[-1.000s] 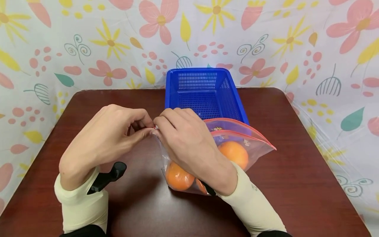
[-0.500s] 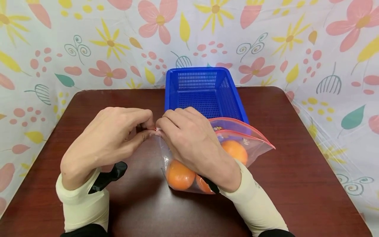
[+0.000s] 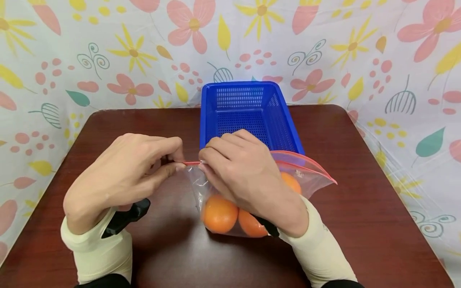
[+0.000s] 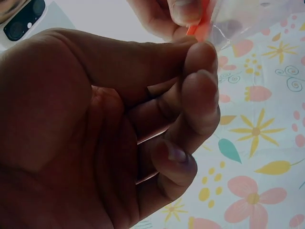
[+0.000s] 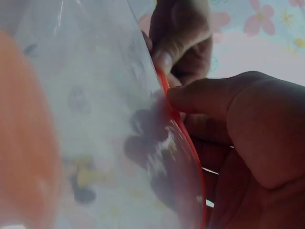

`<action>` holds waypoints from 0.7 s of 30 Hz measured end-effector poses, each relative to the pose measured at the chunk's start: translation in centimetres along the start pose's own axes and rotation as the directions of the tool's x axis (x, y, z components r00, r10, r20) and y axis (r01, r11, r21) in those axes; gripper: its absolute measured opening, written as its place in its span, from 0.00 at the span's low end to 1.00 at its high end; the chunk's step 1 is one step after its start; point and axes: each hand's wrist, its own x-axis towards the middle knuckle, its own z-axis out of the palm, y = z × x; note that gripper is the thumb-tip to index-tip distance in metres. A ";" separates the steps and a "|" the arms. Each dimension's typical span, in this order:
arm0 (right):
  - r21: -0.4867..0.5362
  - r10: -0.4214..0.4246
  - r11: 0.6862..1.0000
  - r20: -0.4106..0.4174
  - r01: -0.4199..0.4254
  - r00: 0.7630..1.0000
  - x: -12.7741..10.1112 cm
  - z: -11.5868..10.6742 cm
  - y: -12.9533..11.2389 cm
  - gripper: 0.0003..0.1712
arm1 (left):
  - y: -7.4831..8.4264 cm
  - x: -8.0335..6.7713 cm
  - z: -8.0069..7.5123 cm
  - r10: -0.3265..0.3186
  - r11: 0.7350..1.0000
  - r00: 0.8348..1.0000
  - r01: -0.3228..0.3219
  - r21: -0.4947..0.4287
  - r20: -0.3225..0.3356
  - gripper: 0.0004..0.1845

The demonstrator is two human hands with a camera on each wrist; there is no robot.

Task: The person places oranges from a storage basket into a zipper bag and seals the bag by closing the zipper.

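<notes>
A clear zip bag (image 3: 196, 180) with a red zip edge holds several oranges (image 3: 220, 215) and stands on the table. My left hand (image 3: 126, 168) pinches the bag's left top corner between thumb and fingers. Just to its right, my right hand (image 3: 248, 176) pinches the red zip (image 5: 178, 121) between thumb and fingers. Right of that hand the bag's mouth gapes, its two red edges apart. Between the hands the zip edge runs as one straight line. In the left wrist view, the curled fingers (image 4: 200, 98) meet the thumb near the orange-red edge. My right hand hides part of the oranges.
Behind the bag a blue plastic basket (image 3: 203, 120) stands on the dark red-brown table (image 3: 162, 256). A white curtain (image 3: 230, 36) with printed flowers hangs around the table's back and sides.
My right hand has slid right along the zip, away from my left hand, and a short stretch of red edge now shows between them. The left hand keeps its pinch.
</notes>
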 end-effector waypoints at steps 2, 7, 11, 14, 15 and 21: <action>0.005 0.003 1.000 -0.006 -0.003 1.000 -0.3 -0.4 0.3 0.06 | -0.2 -0.1 -0.1 0.002 1.000 1.000 -0.002 -0.001 0.004 0.16; 0.005 0.013 1.000 -0.006 -0.013 1.000 -0.9 -1.4 0.9 0.05 | -0.5 -0.3 -0.4 0.009 1.000 1.000 -0.009 -0.002 0.022 0.16; 0.016 0.024 1.000 0.008 -0.024 1.000 -1.7 -2.3 1.5 0.05 | -0.6 -0.6 -0.7 -0.004 1.000 0.999 0.004 -0.006 0.040 0.17; 0.029 0.034 0.999 0.016 -0.034 0.999 -2.4 -3.0 2.1 0.04 | -0.7 -0.8 -0.8 -0.008 1.000 0.999 0.009 -0.010 0.047 0.17; 0.032 0.037 0.999 0.018 -0.037 0.999 -2.6 -3.3 2.3 0.04 | -0.7 -0.9 -0.8 -0.008 1.000 0.999 0.008 -0.011 0.047 0.17; 0.049 0.038 0.998 0.011 -0.038 0.999 -3.9 -4.5 3.8 0.04 | -1.1 -1.1 -1.1 0.010 1.000 0.999 -0.009 -0.029 0.053 0.17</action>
